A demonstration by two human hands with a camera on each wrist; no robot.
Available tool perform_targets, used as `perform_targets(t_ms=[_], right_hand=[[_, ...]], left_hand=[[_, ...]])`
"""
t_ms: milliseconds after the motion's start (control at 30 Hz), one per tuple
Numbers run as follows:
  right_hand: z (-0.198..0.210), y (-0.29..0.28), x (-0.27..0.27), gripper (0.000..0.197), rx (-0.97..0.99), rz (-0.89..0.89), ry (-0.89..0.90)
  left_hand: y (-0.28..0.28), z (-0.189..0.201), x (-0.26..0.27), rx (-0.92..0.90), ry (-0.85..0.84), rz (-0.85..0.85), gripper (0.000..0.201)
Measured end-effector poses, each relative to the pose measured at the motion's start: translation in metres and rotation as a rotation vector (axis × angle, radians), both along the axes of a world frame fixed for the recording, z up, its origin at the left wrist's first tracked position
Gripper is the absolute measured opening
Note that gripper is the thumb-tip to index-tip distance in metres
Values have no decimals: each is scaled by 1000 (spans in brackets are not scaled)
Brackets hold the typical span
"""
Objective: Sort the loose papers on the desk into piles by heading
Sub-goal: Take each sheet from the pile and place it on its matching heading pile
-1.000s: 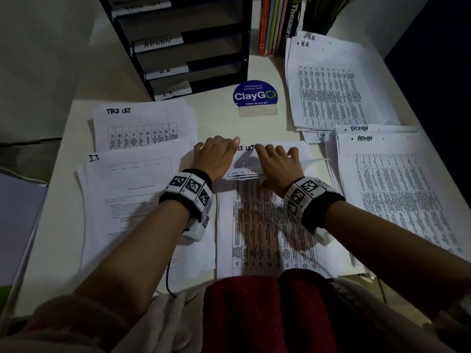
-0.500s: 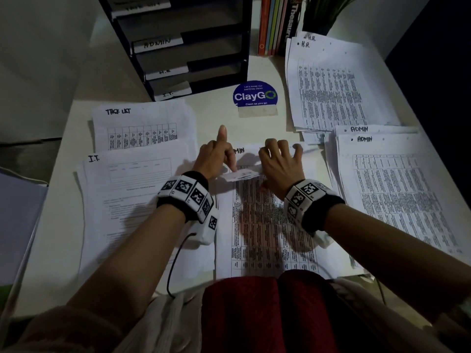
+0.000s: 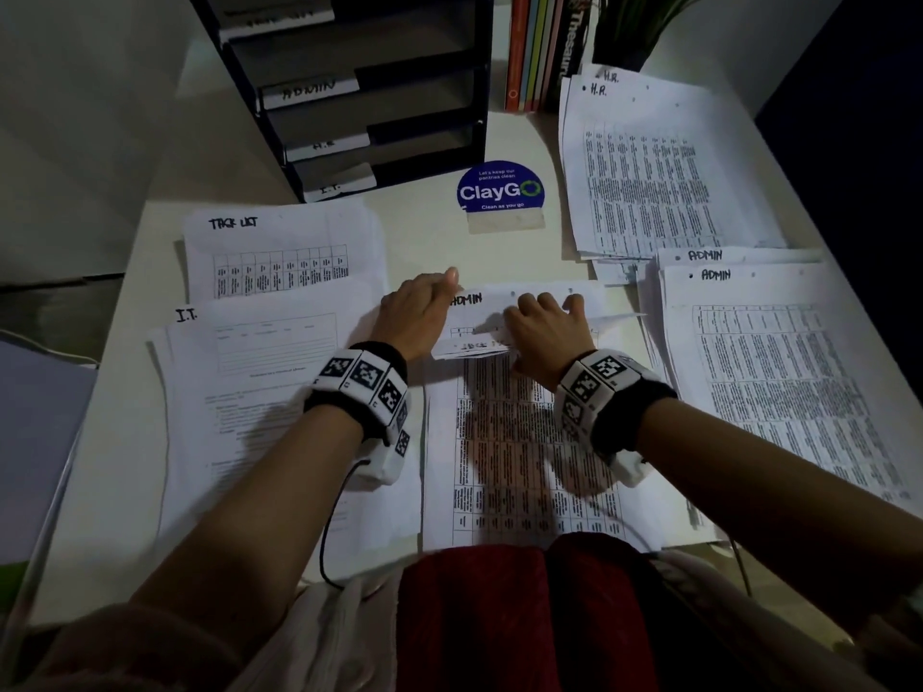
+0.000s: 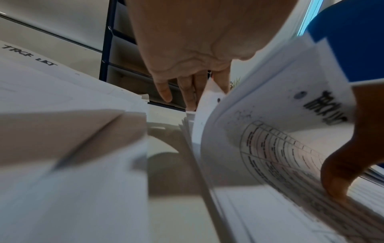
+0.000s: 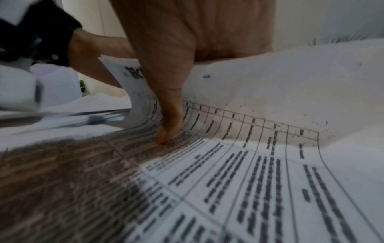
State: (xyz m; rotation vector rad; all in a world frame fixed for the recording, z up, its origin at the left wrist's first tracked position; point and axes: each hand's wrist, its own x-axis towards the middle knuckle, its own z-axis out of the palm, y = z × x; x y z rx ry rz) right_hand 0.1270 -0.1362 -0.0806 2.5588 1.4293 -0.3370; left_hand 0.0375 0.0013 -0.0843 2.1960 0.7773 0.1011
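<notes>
A loose stack of printed sheets (image 3: 529,467) lies on the desk right in front of me. My right hand (image 3: 544,327) grips its top sheets (image 4: 270,141), headed TASK LIST, and bends their far edge back toward me; its thumb (image 5: 168,131) presses on the printed table. Underneath, a sheet headed ADMIN (image 3: 492,302) is bared. My left hand (image 3: 419,312) rests at the stack's far left corner, with straight fingers (image 4: 189,93) against the lifted sheet edges. Sorted piles lie around: TASK LIST (image 3: 279,252), I.T. (image 3: 269,352), H.R. (image 3: 659,182), ADMIN (image 3: 779,372).
A black tiered letter tray (image 3: 379,92) with labelled shelves stands at the back. A blue ClayGo sign (image 3: 501,192) sits just beyond the stack. Books (image 3: 544,47) and a plant (image 3: 634,22) stand at the back right. The desk (image 3: 125,392) ends at the left.
My right hand has peeled the top sheets back, uncovering the ADMIN heading. My left index finger, raised half a second ago, has come down and the hand lies flatter at the stack's corner.
</notes>
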Motion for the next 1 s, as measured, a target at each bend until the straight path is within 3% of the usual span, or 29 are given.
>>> perform_targets(t_ms=[100, 200, 233, 300, 333, 400, 467, 567, 633, 700, 733, 800, 867, 967, 1000], right_hand=[[7, 7, 11, 31, -38, -16, 94], [25, 21, 27, 15, 42, -130, 144], [35, 27, 33, 14, 87, -159, 134], [59, 39, 41, 16, 194, -189, 97], [72, 45, 44, 17, 256, -208, 92], [92, 54, 49, 12, 418, -256, 109], [102, 58, 56, 21, 649, -348, 110], [100, 56, 69, 64, 909, -577, 64], [85, 56, 75, 81, 999, -732, 355], [66, 59, 73, 60, 1032, -762, 816], [60, 61, 69, 41, 970, -707, 891], [54, 66, 60, 16, 832, -514, 704], [57, 75, 56, 6, 893, -370, 517], [69, 93, 58, 16, 1104, -308, 397], [72, 101, 59, 19, 1154, -306, 406]], left_hand=[[-4, 5, -9, -211, -136, 17, 52], [-3, 13, -15, -551, -257, 98, 84], [-1, 14, -15, -610, -281, 138, 78], [-1, 17, -15, -659, -279, 198, 42], [-1, 19, -14, -633, -270, 218, 29], [0, 24, -13, -514, -267, 223, 21], [6, 34, -12, -459, -316, 253, 23], [27, 49, -8, -451, -426, 420, 26], [44, 57, -8, -469, -543, 543, 26], [62, 58, -9, -493, -612, 681, 29], [72, 57, -12, -504, -618, 739, 30], [94, 48, -20, -491, -564, 736, 31], [113, 37, -32, -421, -356, 536, 39], [130, 26, -49, -289, 118, 222, 82], [134, 25, -54, -147, 305, 106, 97]])
